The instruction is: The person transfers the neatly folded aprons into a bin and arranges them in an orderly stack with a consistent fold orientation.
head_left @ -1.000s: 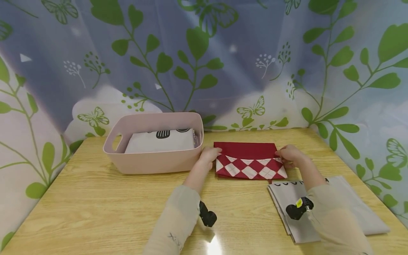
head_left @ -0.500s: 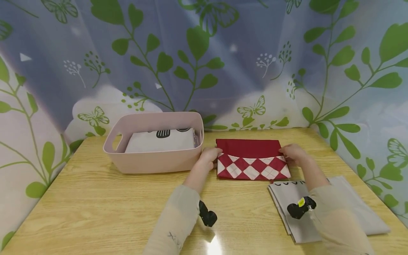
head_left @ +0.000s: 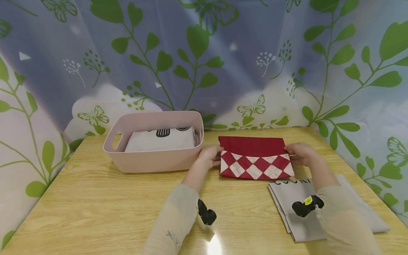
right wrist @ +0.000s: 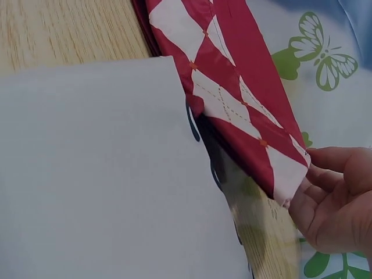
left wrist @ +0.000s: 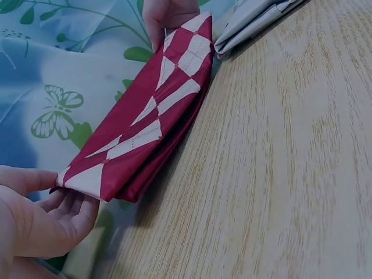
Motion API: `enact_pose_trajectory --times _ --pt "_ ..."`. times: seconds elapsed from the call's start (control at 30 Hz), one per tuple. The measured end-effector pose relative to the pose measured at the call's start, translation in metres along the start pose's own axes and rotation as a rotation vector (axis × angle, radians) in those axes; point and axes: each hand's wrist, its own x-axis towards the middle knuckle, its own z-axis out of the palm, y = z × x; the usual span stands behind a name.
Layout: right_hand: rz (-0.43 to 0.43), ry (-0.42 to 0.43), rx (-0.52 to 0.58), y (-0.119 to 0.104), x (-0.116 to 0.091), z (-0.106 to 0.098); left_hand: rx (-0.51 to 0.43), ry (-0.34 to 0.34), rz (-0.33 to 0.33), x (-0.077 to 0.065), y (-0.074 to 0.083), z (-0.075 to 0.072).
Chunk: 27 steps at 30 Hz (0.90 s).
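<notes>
A folded red cloth [head_left: 253, 146] with a red-and-white diamond band spans the gap between my two hands, close over the wooden table. My left hand [head_left: 210, 156] pinches its left edge, thumb on top and fingers curled beneath, as the left wrist view shows. At the opposite edge, my right hand [head_left: 302, 154] pinches the cloth near the top of the diamond band. Loose folded layers [left wrist: 168, 152] show along the underside in the left wrist view. A grey-white folded cloth [head_left: 296, 209] with dark lettering lies at the right, partly hidden under my right forearm.
A pink plastic basket [head_left: 153, 161] stands just left of my left hand. Inside it lies a folded white cloth [head_left: 159, 141] with black printed utensils. Behind the wooden table [head_left: 105, 209] hangs a curtain [head_left: 242, 71] patterned with leaves and butterflies.
The red cloth has shifted right and slightly away from me, with both hands moving along, the right hand further. The basket and the grey-white cloth stay in place.
</notes>
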Motion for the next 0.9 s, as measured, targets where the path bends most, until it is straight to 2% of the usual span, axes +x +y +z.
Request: enact_pose_trajectory --times 0.23,0.47,0.7,0.9 --pt "-0.002 -0.008 0.046 0.001 -0.006 -0.01 -0.034 -0.039 0.002 -0.001 0.004 0.004" --pt "-0.021 -0.011 0.02 0.002 -0.012 -0.021 -0.033 -0.059 0.011 -0.006 0.01 0.006" --pt "-0.054 -0.075 0.022 0.003 -0.018 -0.029 -0.029 -0.088 -0.003 -0.011 0.014 0.007" --pt "-0.056 -0.127 0.07 0.005 -0.025 -0.036 -0.014 -0.12 -0.003 -0.016 0.018 0.009"
